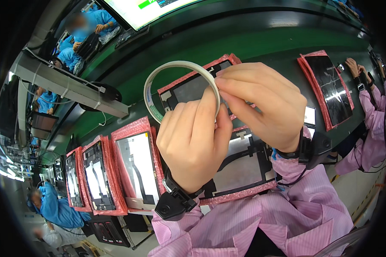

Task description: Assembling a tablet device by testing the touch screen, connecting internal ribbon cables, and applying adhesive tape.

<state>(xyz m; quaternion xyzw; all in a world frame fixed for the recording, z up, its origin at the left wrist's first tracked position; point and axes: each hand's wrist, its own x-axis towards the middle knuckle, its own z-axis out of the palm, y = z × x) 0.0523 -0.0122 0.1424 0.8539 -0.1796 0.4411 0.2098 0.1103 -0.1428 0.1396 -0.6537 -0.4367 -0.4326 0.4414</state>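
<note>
A thin, pale roll of tape is held up over the bench, its wide core hollow. My left hand grips the lower right side of the ring, fingers curled round it. With thumb and fingers pinched together, my right hand meets the ring's right edge; whether a tape end lies between the fingertips is hard to see. Beneath my hands a flat panel with black strips lies on pink bubble wrap. Another dark panel on bubble wrap sits behind the roll, partly covered by my hands.
Several wrapped panels stand along the left, including a bright one. A black glossy panel lies on pink wrap at the right, near another person's hands. A metal post juts in at left; a monitor is at the back.
</note>
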